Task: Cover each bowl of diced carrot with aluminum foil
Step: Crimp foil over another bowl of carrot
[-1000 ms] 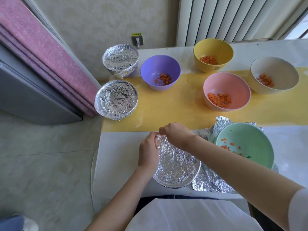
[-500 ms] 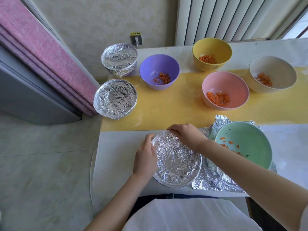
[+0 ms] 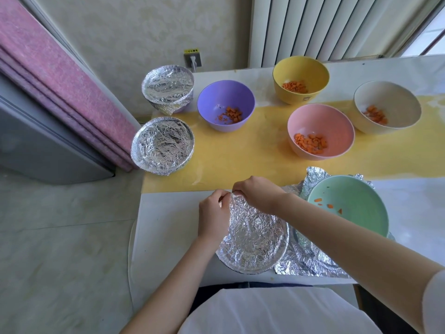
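A foil-covered bowl sits at the table's near edge. My left hand and my right hand both pinch the foil at its far rim, where the foil edge looks lifted. A green bowl with a few carrot bits stands to the right on a crumpled foil sheet. Two more foil-covered bowls stand at the far left. Purple, yellow, pink and cream bowls hold diced carrot, uncovered.
A yellow mat runs across the white table. A pink padded panel leans by the table's left end. A wall socket and a radiator are behind the table.
My hands were spread along the rim half a second ago. Now both have come together at the bowl's far edge and pinch the foil there.
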Demonstrator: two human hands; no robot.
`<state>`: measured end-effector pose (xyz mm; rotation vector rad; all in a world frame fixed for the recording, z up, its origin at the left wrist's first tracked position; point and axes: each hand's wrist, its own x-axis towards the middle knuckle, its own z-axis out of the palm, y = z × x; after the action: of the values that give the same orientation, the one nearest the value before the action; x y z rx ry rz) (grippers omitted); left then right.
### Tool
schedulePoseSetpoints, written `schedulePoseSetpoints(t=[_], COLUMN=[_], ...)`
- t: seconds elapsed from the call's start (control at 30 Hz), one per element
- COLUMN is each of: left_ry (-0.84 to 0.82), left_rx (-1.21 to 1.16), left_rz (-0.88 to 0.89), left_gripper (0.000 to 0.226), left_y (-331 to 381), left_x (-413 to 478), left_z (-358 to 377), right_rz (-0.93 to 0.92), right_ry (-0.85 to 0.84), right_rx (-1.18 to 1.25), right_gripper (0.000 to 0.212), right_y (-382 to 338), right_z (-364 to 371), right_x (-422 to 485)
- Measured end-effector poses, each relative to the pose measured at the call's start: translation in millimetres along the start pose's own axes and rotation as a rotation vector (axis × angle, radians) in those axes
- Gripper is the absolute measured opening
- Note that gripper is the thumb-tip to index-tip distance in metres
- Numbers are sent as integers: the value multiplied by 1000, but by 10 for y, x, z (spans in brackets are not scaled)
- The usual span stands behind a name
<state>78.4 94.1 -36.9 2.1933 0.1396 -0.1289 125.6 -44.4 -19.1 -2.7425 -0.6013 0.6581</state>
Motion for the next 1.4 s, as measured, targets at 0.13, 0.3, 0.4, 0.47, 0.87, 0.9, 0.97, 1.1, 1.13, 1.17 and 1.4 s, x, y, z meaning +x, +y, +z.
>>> schedulePoseSetpoints(t=[0.13, 0.3, 0.4, 0.47, 0.87, 0.9, 0.97, 1.1, 1.13, 1.17, 1.4], left_ry=[-76, -141, -1, 41, -1, -3, -11, -24, -33, -38, -12], left_rx=[-163, -317, -193, -31, 253, 249, 228, 96, 60, 39, 183], left_rz=[-255, -363, -144, 50, 231, 225, 223, 148, 105, 64, -3], left_gripper=[20, 8, 7, 6, 12, 12, 12, 23, 28, 30, 25], left_y=[53, 51, 25, -19, -34, -29, -40, -101, -113, -129, -141], left_x=[100, 154, 55, 4, 39, 44, 48, -38, -77, -118, -253], left_z=[-13, -58, -66, -60, -44, -39, -40, -68, -78, -82, -53], right_rz=[4, 20, -27, -70, -64, -59, -67, -60, -55, -52, -129], right_ry=[8, 55, 194, 204, 104, 91, 84, 61, 54, 45, -26], right_rx=[44, 193, 111, -2, -138, -142, -125, -84, -92, -109, -80], right_gripper=[25, 26, 23, 25, 21, 19, 18, 27, 27, 27, 18], right_y=[25, 25, 58, 89, 10, -2, -12, -32, -47, -63, -150], right_z=[22, 24, 56, 98, -25, -24, 3, 7, -10, -30, 46], right_x=[24, 10, -80, -133, -92, -75, -52, -45, -40, -37, 63])
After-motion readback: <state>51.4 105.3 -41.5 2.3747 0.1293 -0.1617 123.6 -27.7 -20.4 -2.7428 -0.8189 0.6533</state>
